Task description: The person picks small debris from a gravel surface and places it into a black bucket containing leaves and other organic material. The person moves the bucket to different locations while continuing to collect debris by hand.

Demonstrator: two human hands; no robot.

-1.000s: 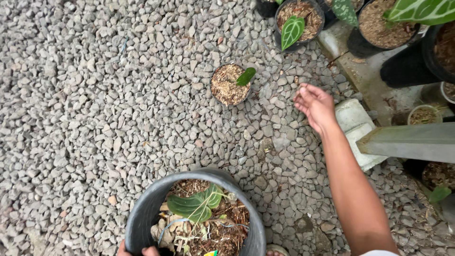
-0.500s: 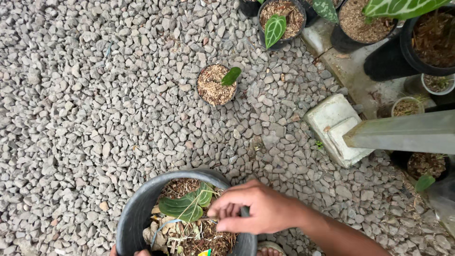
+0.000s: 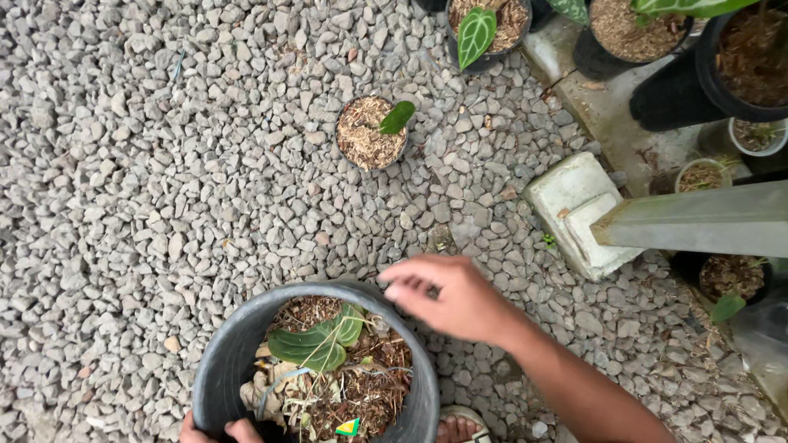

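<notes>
Grey pot [image 3: 226,361] holds leafy plant [image 3: 316,340], dry mulch; left hand [image 3: 220,430] grips rim; right hand [image 3: 451,297] loosely curled.

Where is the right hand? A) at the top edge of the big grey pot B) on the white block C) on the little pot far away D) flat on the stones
A: the right hand is over the far rim of the big grey pot, well apart from the little pot and the white block.
</notes>
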